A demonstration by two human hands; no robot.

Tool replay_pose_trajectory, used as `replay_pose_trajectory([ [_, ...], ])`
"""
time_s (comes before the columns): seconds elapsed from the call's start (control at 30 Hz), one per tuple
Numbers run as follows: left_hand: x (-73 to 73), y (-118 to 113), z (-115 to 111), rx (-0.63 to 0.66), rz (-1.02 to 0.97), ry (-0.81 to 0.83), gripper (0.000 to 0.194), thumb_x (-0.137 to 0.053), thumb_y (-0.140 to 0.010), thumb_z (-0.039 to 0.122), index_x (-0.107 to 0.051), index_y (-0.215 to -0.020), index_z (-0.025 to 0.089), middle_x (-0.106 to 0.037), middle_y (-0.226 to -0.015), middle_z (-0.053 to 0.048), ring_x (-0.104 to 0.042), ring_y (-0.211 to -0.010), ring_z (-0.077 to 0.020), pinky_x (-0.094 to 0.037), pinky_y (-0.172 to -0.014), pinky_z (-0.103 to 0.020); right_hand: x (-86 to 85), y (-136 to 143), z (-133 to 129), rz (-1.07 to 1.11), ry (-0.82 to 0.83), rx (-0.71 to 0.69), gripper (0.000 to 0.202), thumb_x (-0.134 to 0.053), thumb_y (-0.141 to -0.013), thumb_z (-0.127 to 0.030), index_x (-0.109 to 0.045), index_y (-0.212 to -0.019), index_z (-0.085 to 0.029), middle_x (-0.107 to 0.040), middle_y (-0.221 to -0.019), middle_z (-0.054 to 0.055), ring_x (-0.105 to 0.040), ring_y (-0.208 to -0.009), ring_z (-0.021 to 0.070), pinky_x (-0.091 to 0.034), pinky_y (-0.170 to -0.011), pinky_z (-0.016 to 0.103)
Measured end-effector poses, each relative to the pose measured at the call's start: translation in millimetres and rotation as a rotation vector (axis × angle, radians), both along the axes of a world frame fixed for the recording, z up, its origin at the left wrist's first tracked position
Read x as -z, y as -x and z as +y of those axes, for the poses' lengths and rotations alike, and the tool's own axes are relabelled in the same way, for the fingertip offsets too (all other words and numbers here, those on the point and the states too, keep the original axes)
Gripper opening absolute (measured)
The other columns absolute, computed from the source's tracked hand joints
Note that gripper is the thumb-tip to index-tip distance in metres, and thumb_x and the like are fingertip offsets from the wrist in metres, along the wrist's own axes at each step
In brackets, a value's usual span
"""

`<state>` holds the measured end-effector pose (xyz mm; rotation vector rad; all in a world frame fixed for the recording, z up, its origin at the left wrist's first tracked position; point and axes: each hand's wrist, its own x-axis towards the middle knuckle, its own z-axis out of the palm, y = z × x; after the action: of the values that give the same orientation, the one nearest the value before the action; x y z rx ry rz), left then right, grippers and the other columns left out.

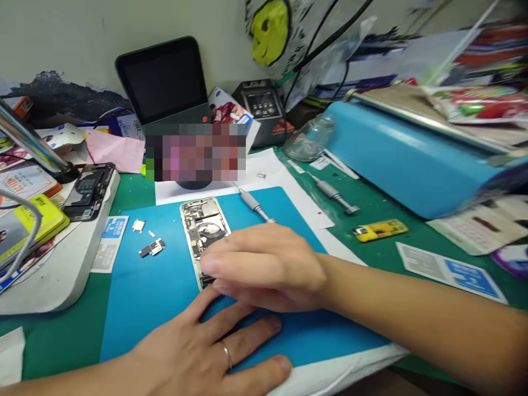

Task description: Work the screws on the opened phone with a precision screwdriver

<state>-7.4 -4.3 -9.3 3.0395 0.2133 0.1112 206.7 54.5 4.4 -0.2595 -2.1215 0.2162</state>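
Observation:
An opened phone body (pixel 204 223) with its inner parts showing lies on a blue mat (pixel 157 297). My right hand (pixel 264 264) is over its lower right part, fingers curled together; what they hold, if anything, is hidden. Low on the mat my left hand (pixel 214 341), with a ring on one finger, lies with fingers spread, its index fingertip by the phone's bottom end. Left of the phone are a small dark and silver part (pixel 152 247) and a small pale metal piece (pixel 139 225). Beyond my right hand rests a grey screwdriver (pixel 252 203).
A second screwdriver (pixel 330 191) and a yellow item (pixel 380 229) lie on the green table at right, before a blue box-like object (pixel 396 154). A dark-screened device (pixel 165 82) stands behind. At left, another opened phone (pixel 91 192) sits on a white block (pixel 49 275).

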Motion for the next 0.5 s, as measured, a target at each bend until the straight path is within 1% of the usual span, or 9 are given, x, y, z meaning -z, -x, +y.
replay_pose_trajectory([
  [0.17,0.4,-0.5,3.7,0.013,-0.03,-0.075,0.043,-0.043,-0.113,0.039,-0.053,-0.153,0.029,-0.053,-0.16,-0.005,-0.048,-0.145,-0.0294,-0.024,-0.126,-0.049,1.2,3.1,3.8,0.04,-0.028,0.012,0.018,-0.053,-0.106,-0.015,-0.06,-0.122,-0.012,-0.08,-0.096,0.006,-0.076,-0.089,0.0121,-0.063,-0.08,0.021],
  [0.27,5.0,0.8,3.1,0.002,-0.083,-0.102,0.044,-0.038,-0.114,0.039,-0.053,-0.154,0.029,-0.053,-0.16,-0.005,-0.043,-0.148,-0.0302,-0.013,-0.129,-0.052,1.7,3.9,4.0,0.047,-0.029,0.004,0.018,-0.054,-0.105,-0.014,-0.06,-0.122,-0.012,-0.08,-0.097,0.007,-0.077,-0.09,0.0118,-0.063,-0.082,0.021],
  [0.33,8.0,2.1,2.3,-0.001,-0.092,-0.112,0.045,-0.038,-0.114,0.037,-0.05,-0.156,0.029,-0.05,-0.162,-0.005,-0.039,-0.151,-0.0314,-0.009,-0.129,-0.055,2.0,3.8,3.6,0.049,-0.02,0.004,0.019,-0.055,-0.105,-0.014,-0.06,-0.122,-0.012,-0.079,-0.096,0.007,-0.077,-0.09,0.0116,-0.063,-0.082,0.02],
  [0.4,8.7,3.0,1.8,0.005,-0.061,-0.11,0.046,-0.041,-0.113,0.036,-0.048,-0.158,0.028,-0.048,-0.164,-0.005,-0.038,-0.152,-0.0317,-0.012,-0.129,-0.055,2.2,3.2,3.0,0.044,-0.016,0.009,0.019,-0.055,-0.105,-0.014,-0.06,-0.123,-0.012,-0.079,-0.094,0.007,-0.076,-0.088,0.0111,-0.062,-0.082,0.02],
  [0.5,5.5,3.0,1.9,0.016,-0.022,-0.079,0.047,-0.042,-0.112,0.036,-0.047,-0.158,0.028,-0.047,-0.164,-0.006,-0.04,-0.151,-0.0312,-0.019,-0.128,-0.055,2.2,2.2,2.4,0.024,-0.014,0.013,0.021,-0.054,-0.105,-0.014,-0.06,-0.126,-0.012,-0.078,-0.093,0.005,-0.076,-0.087,0.0105,-0.062,-0.083,0.02],
])
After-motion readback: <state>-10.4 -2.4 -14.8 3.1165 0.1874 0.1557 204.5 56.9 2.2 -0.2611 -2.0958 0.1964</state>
